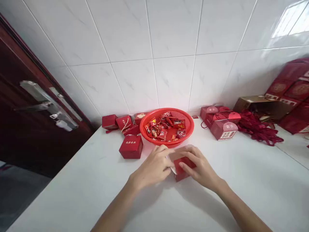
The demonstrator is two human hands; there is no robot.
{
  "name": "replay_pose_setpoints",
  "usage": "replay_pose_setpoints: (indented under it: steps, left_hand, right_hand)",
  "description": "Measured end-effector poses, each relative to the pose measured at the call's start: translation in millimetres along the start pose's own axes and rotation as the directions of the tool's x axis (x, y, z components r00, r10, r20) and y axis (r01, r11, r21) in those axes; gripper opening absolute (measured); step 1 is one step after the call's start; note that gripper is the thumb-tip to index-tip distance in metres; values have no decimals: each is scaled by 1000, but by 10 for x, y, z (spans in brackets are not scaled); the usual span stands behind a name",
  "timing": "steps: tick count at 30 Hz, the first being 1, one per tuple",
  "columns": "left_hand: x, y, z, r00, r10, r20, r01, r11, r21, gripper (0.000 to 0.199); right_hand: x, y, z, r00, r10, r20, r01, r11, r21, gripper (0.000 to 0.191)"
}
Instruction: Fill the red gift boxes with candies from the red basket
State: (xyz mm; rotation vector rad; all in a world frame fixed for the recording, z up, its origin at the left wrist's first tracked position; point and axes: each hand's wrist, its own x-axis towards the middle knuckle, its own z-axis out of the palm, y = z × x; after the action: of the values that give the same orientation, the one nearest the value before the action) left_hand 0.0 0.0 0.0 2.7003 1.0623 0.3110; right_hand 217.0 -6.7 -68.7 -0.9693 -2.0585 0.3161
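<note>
A small red cardboard box point(182, 172) stands on the white table in front of me, with a pale inner flap showing at its left side. My left hand point(154, 164) grips that flap between thumb and fingers. From the right, my right hand point(201, 166) holds the box, thumb on the near face and fingers over the top. The fingers partly hide the box's upper edge. Just behind my hands is a red plastic basket point(166, 142) with wrapped candies point(163, 133) in it.
Left of the basket sits a closed red box point(131, 146), with several more boxes point(110, 122) behind. To the right are handled gift boxes point(223, 129), a heap of dark red ribbons point(260, 129), an open carton point(253, 101) and stacked red boxes point(292, 87). A tiled wall point(173, 80) borders the table.
</note>
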Motion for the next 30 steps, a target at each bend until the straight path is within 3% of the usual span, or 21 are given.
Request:
replay_pose_setpoints:
  steps: [4,6,9,13,17,20,25,30]
  left_hand:
    - [-6,13,0,996,-69,59,72,996,-51,24]
    - [-25,10,-29,991,-85,100,93,992,-81,19]
    - [-62,-11,-65,984,-114,139,132,983,-130,27]
    - [-80,-47,-39,968,-216,130,235,960,-155,40]
    - [-74,-22,-13,948,-254,190,280,952,-122,44]
    - [-110,47,-40,930,-293,222,322,941,-102,52]
    - [-240,138,-113,875,-417,247,441,896,-51,58]
    - [-277,52,-142,798,-474,373,527,849,-49,55]
  right_hand:
    - [-21,-30,-45,995,94,-31,-90,989,118,17]
    - [-27,-18,-62,991,130,-32,-119,965,233,28]
    - [-37,32,-92,994,108,0,-102,938,331,40]
    - [-69,127,-159,984,71,161,-110,964,243,19]
    - [-124,234,-219,946,132,296,-165,982,88,56]
    - [-157,287,-226,921,168,351,-198,979,50,68]
    - [-168,265,-155,880,154,449,-209,975,74,75]
    - [-163,238,-69,874,132,469,-194,977,86,76]
